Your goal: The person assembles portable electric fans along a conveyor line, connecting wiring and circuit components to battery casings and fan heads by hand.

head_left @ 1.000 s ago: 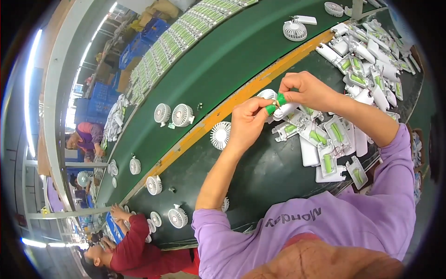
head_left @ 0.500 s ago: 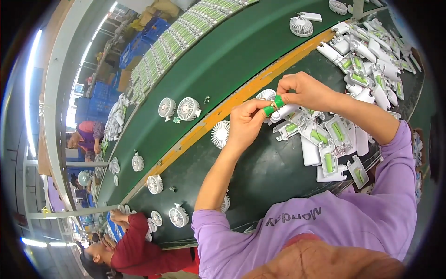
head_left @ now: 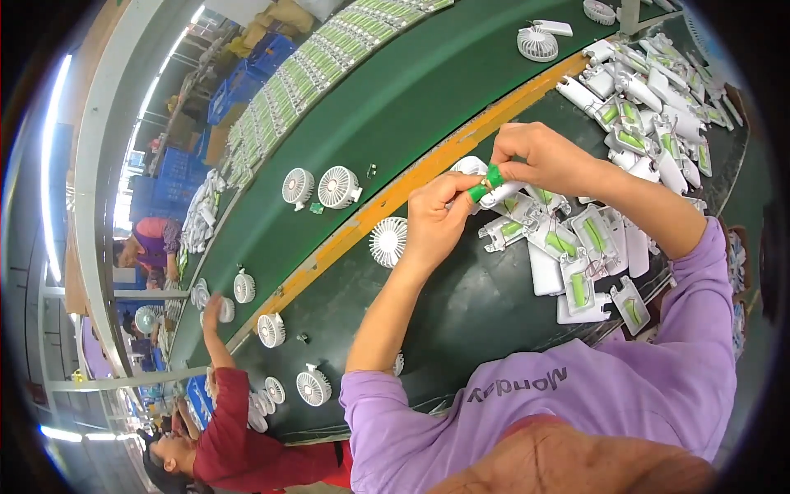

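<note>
Both of my hands meet over the dark green bench beside its yellow strip. My left hand (head_left: pixel 436 216) is closed in a pinch, with green wrapping at the thumb tip. My right hand (head_left: pixel 536 156) pinches just beside it, also with green at the thumb. What lies between the fingertips is too small to make out. Directly under the fingers are a white fan head (head_left: pixel 470 167) and a white handle piece (head_left: pixel 502 194), partly hidden. Close to my left hand lies another white fan head (head_left: pixel 388 242). Several open white handle shells with green batteries (head_left: pixel 561 242) lie below my right forearm.
A large heap of white handle shells (head_left: pixel 650 107) fills the far right. Beyond the yellow strip (head_left: pixel 444 148), a green conveyor belt (head_left: pixel 411 90) carries fan heads (head_left: pixel 338 188). Rows of green batteries (head_left: pixel 304 78) line its far side. A co-worker in a red sleeve (head_left: pixel 226 412) works at left.
The co-worker's arm has reached out to fan parts on the belt. My hands stay almost in place, fingertips still together. The belt's fan heads have shifted slightly right.
</note>
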A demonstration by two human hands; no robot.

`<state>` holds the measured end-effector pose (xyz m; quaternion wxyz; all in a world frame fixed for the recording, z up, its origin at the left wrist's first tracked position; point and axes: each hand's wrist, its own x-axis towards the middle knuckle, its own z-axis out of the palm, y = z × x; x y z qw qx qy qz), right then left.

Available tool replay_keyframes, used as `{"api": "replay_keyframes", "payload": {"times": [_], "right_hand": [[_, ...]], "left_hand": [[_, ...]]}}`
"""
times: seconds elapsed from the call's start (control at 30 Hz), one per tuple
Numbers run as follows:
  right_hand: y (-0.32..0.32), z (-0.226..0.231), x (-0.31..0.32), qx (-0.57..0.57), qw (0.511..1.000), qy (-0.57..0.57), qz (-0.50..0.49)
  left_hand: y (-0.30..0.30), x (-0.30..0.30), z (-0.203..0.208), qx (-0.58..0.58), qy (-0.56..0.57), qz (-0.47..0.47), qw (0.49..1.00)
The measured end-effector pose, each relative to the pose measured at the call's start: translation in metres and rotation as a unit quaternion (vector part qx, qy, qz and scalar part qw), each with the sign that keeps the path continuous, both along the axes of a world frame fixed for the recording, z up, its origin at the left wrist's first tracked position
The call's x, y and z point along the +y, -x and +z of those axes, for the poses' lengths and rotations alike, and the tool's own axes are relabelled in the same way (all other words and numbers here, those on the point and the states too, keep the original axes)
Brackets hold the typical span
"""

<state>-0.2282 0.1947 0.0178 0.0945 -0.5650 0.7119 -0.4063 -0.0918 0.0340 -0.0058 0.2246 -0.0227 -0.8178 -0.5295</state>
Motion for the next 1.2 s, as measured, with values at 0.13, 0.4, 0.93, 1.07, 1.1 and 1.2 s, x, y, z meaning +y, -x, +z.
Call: {"api": "replay_keyframes", "payload": {"times": [0.13, 0.4, 0.93, 1.07, 1.1, 1.2], "right_hand": [[-0.001, -0.002, -0.003, -0.038, 0.999, 0.002, 0.001], [0.063, -0.022, -0.059, -0.191, 0.974, 0.073, -0.096], [0.022, -0.021, -0.006, 0.173, 0.947, -0.114, 0.244], [0.017, -0.042, -0.005, 0.193, 0.937, -0.099, 0.273], [0.019, -0.049, -0.006, 0.193, 0.938, -0.097, 0.273], [0.021, -0.054, -0.007, 0.096, 0.967, -0.089, 0.218]], "left_hand": [[0.000, -0.003, -0.004, -0.002, -0.007, -0.009, 1.000], [0.054, -0.044, -0.012, -0.065, -0.298, 0.055, 0.951], [0.035, -0.133, -0.069, -0.193, 0.535, 0.278, 0.774], [0.032, -0.132, -0.068, -0.168, 0.427, 0.263, 0.848], [0.030, -0.131, -0.067, -0.150, 0.377, 0.259, 0.876], [0.023, -0.116, -0.058, -0.126, 0.234, 0.227, 0.937]]}}
